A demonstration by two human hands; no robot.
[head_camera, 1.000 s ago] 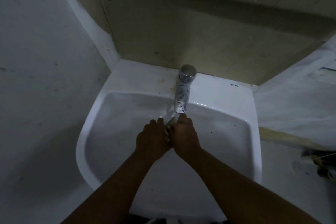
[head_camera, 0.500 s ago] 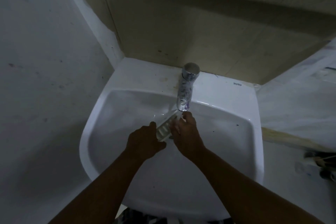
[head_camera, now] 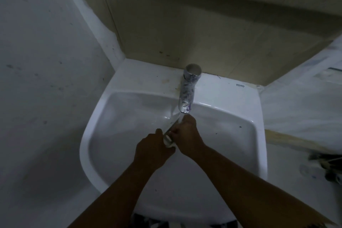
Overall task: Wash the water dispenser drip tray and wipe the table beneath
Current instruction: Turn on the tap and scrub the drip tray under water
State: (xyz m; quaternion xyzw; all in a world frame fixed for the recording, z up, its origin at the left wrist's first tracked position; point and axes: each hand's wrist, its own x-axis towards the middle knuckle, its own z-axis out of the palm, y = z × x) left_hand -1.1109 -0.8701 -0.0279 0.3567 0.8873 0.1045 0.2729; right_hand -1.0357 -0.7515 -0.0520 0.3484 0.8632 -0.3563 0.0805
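A small pale slotted drip tray [head_camera: 168, 138] is held on edge between both hands over the white sink [head_camera: 103, 114]. My left hand [head_camera: 153, 151] grips its near end from the left. My right hand [head_camera: 187, 133] holds its far end, right under the chrome tap [head_camera: 187, 92]. A thin stream of water [head_camera: 180, 117] runs from the tap onto the tray's upper end. Most of the tray is hidden by my fingers.
The sink sits in a corner, with a grey wall on the left and a beige board wall behind. A pale ledge runs to the right, with dark blurred objects [head_camera: 327, 164] at the right edge. The scene is dim.
The tray has turned more on edge, so less of its slotted face shows. My left hand has shifted slightly down and left along it while my right hand stays under the tap.
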